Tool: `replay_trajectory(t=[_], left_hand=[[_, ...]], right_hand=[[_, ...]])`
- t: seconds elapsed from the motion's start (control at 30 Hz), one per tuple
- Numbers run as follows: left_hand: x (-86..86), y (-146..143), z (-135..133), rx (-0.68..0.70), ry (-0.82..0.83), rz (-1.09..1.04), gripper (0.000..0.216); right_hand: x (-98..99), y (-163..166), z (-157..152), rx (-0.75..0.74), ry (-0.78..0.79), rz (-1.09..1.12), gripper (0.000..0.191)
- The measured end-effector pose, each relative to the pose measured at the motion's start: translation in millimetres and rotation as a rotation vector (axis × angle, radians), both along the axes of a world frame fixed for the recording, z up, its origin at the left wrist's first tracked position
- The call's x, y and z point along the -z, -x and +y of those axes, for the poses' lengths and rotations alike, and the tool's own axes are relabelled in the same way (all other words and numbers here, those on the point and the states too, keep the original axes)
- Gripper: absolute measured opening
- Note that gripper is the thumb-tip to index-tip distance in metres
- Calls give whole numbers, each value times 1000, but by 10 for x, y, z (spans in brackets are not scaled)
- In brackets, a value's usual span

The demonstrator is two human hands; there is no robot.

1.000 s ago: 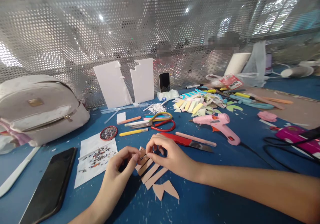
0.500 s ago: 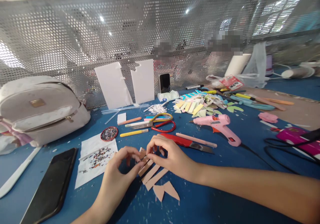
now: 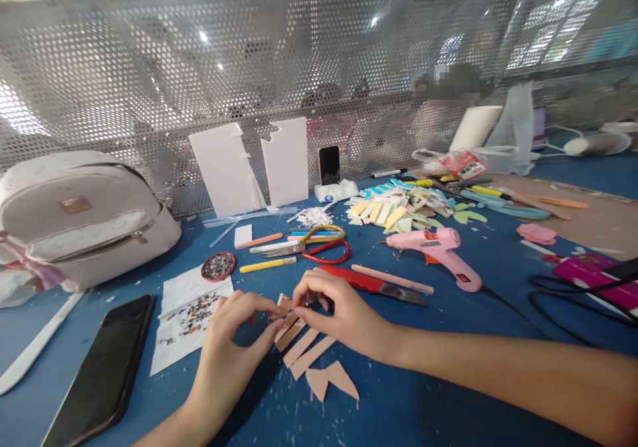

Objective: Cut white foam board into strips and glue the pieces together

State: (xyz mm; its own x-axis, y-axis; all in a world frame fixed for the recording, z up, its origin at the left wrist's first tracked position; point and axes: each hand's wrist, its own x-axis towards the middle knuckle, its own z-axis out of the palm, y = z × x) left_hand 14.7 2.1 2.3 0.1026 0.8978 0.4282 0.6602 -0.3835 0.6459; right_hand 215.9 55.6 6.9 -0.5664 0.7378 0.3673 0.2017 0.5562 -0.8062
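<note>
Several tan foam strips (image 3: 305,347) lie fanned on the blue table (image 3: 448,314) in front of me. My left hand (image 3: 226,354) pinches the near end of one strip between thumb and fingers. My right hand (image 3: 339,314) presses its bent fingertips onto the top of the same strips, just right of the left fingers. Two tan triangular offcuts (image 3: 331,379) rest below the strips. A red box cutter (image 3: 373,286) lies just beyond my right hand.
A black phone (image 3: 100,367) and a paper with glitter (image 3: 187,324) sit at the left, with a beige backpack (image 3: 74,214) behind. A pink glue gun (image 3: 433,248), scissors (image 3: 319,244), foam scraps (image 3: 393,208) and white boards (image 3: 249,165) fill the middle; black cables (image 3: 558,294) lie at the right.
My left hand has shifted slightly left and its fingers have arched higher over the strip end. My right hand stays put on the strips.
</note>
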Motion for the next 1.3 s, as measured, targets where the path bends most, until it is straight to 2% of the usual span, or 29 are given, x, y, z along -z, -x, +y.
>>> replay_trajectory(t=[0.37, 0.8, 1.3], left_hand=[[1, -17, 19, 3, 67, -50, 9], [22, 15, 18, 43, 65, -12, 10], [-14, 151, 65, 226, -101, 103, 14]], right_hand=[[-18, 1, -9, -5, -2, 10, 10], [2, 3, -1, -9, -6, 13, 9], [42, -10, 10, -44, -51, -33, 12]])
